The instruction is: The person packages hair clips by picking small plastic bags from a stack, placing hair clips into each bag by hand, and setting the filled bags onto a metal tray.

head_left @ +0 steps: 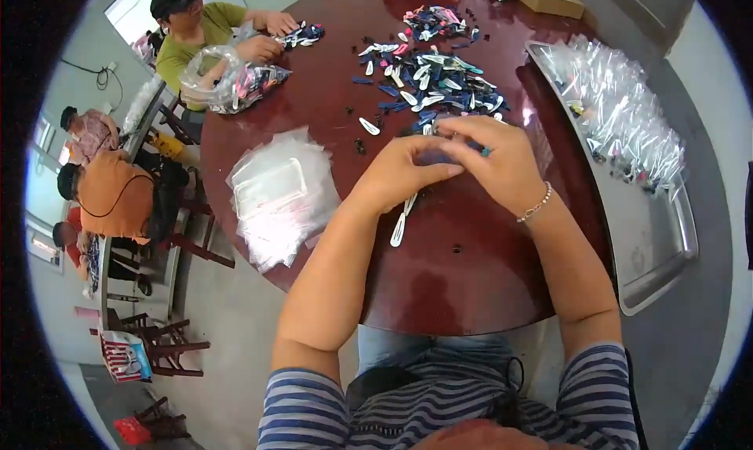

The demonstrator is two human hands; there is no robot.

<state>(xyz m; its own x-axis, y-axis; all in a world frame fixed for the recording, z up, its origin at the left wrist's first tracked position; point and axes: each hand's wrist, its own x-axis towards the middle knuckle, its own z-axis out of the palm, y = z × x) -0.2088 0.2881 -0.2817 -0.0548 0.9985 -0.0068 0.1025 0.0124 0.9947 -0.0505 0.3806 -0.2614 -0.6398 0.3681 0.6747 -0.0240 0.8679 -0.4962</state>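
Snap hair clips [451, 81], mostly dark blue and white, lie in a loose heap on the round, dark red table [486, 270], just beyond the person's hands. Left hand [404, 168]: curved, palm inward, thumb pointing toward the right hand. Right hand [498, 156]: bent over to meet it, fingers curled, a beaded bracelet [536, 203] at the wrist. Finger spacing narrow at both; a small teal piece [485, 151] shows at the right fingers. Exact grip of either hand cannot be told, as the fingers hide it. White elongated clips [399, 229] show just below the left hand.

Left of the hands: a spread stack of clear plastic bags [271, 187], flat on the table. Right: a metal tray [639, 281] bearing many clear packets [620, 97], coloured pieces visible within. Far side: a smaller clip heap [435, 20] and an open cardboard box [553, 1]. Across the table at far left, a co-worker in a green shirt [223, 15] handles clips beside a clear bag [239, 85] of mixed clips.
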